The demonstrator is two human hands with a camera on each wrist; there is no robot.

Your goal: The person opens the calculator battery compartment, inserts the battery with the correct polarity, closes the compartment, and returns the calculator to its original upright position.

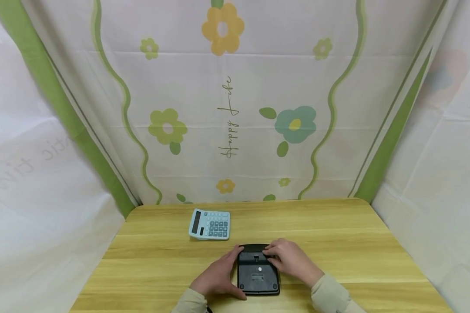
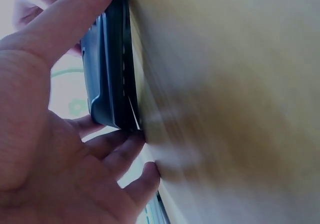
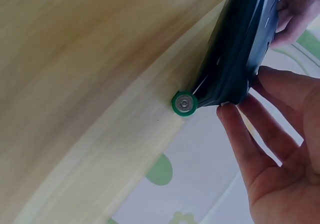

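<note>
1. Wood-grain table [image 1: 152,261], floral curtain [image 1: 188,87] behind; light-blue calculator [image 1: 221,215] at left rear.
2. Left hand [image 1: 219,274]: thumb and fingers spread wide, gripping black device [image 1: 258,284] along left side.
3. Black device: back up at front middle, nearer than calculator. Probably light, stiff plastic, slightly slick, not very fragile. Best held by side edges.
4. Right hand [image 1: 291,261]: thumb and fingers nearly together, pinching far-right corner. Green battery-like cylinder [image 3: 184,104] just beside, end-on; contact unclear.
</note>
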